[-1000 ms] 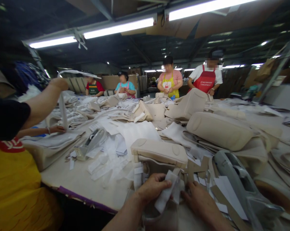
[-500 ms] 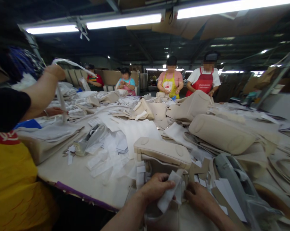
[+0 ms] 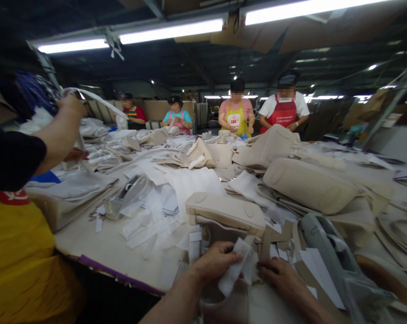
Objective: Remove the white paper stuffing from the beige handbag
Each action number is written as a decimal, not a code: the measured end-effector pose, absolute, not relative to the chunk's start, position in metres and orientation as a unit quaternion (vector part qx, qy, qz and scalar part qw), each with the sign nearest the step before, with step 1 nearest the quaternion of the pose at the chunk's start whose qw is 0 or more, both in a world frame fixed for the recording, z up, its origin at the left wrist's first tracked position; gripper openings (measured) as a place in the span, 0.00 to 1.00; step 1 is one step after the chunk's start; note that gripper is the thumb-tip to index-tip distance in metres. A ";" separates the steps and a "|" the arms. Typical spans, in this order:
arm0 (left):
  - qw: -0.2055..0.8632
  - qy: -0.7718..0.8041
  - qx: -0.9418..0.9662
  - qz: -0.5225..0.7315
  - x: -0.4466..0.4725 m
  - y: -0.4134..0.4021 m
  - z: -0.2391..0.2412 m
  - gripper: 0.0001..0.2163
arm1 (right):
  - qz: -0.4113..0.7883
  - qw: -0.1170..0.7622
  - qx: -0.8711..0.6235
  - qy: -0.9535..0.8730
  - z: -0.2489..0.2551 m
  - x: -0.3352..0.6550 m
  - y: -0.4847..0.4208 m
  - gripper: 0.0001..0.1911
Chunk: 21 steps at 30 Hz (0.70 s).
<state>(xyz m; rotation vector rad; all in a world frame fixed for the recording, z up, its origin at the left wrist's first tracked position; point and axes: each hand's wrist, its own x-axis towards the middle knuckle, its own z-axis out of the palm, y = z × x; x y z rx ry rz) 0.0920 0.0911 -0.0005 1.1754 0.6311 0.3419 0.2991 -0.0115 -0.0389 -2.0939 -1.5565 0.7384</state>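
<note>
A white foam strip (image 3: 235, 267) is pinched between the thumb and fingers of my left hand (image 3: 215, 261), its lower end hanging free. Beyond that hand lies a beige bag (image 3: 225, 211) with its padded base toward the top and its walls reaching down to the table's front. White wrapping (image 3: 194, 243) covers a part at the bag's left side. My right hand (image 3: 281, 274) rests at the bag's right edge with curled fingers; what they hold, if anything, is hidden. A grey tape dispenser (image 3: 330, 247) stands to the right of that hand.
Cardboard and paper pieces (image 3: 320, 270) lie beside the dispenser. Another tape dispenser (image 3: 125, 198) and white foam sheets (image 3: 198, 184) sit left of the bag. More beige bags (image 3: 309, 184) are piled behind. A co-worker's arm (image 3: 55, 135) reaches in at left; several people stand or sit across the table.
My left hand and the foam strip have shifted slightly left and down. My right hand has moved slightly down. The co-worker's raised hand at left has moved further left with a white strip.
</note>
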 end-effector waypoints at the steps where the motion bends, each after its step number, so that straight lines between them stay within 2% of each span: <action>1: 0.771 0.293 0.543 0.157 0.092 0.091 -0.001 0.20 | 0.266 0.216 -0.752 -0.563 -0.038 0.298 -0.012 0.18; 21: 0.765 0.301 0.549 0.152 0.092 0.091 0.000 0.17 | 0.232 0.184 -0.776 -0.557 -0.035 0.288 -0.017 0.19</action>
